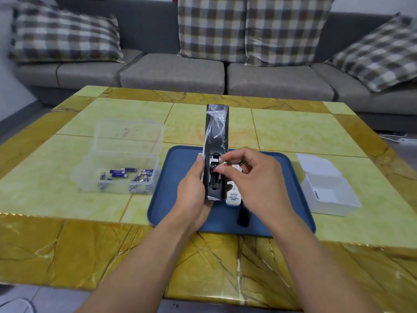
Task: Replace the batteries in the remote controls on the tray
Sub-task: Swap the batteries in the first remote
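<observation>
Two bare forearms come in from the near edge over the yellow-green marble-pattern table [67, 199].

L to R:
- Clear plastic lidded box [117, 175], lid up, left of tray. Loose blue-label AA/AAA cells [123, 171] inside, roughly 8-10, exact count unclear w/ blur.
- Left hand [194, 188] grips the long black remote w/ crinkled clear plastic wrap [217, 141] by its near end, fingers curled round the left edge, thumb side hidden. Remote is held above the blue rectangular plastic tray [180, 199], back side up, long axis running away from the camera, far end pointing at the sofa, tilted up. Battery bay open at near end.
- Right hand [255, 179]: thumb + index pinch a red-label battery [222, 165] at the bay; whether seated or apart from the contacts, can't tell. A 2nd red-label battery [243, 167] sits tucked under the other curled fingers.
- On tray under right hand: white remote [233, 197], mostly hidden, and a black oblong piece [243, 216], maybe a cover.
- Remotes seen: 2.
- White open box [327, 190] right of tray, 1 pc.

Behind: grey sofa [171, 71], 4 plaid cushions [212, 26].
</observation>
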`<action>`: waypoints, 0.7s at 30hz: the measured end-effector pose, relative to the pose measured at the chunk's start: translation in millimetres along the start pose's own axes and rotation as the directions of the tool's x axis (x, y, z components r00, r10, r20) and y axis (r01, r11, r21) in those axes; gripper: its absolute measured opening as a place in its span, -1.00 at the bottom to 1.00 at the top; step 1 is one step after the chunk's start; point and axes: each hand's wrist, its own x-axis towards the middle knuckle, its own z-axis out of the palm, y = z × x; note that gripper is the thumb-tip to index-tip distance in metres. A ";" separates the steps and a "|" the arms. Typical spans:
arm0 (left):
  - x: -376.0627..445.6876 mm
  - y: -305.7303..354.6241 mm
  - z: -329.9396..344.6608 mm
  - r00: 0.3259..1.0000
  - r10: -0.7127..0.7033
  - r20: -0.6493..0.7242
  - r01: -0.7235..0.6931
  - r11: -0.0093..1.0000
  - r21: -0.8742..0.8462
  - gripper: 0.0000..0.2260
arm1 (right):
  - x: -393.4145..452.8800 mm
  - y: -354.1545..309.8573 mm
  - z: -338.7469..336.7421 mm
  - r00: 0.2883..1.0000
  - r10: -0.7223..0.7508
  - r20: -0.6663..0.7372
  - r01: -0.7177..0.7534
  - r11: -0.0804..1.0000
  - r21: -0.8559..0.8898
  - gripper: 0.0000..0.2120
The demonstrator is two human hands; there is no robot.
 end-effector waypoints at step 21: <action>-11.0 -2.9 -8.1 0.999 -0.024 0.033 0.022 0.997 0.075 -0.57 | -15.4 1.9 10.0 0.992 -0.039 0.116 0.058 0.984 -0.168 -0.85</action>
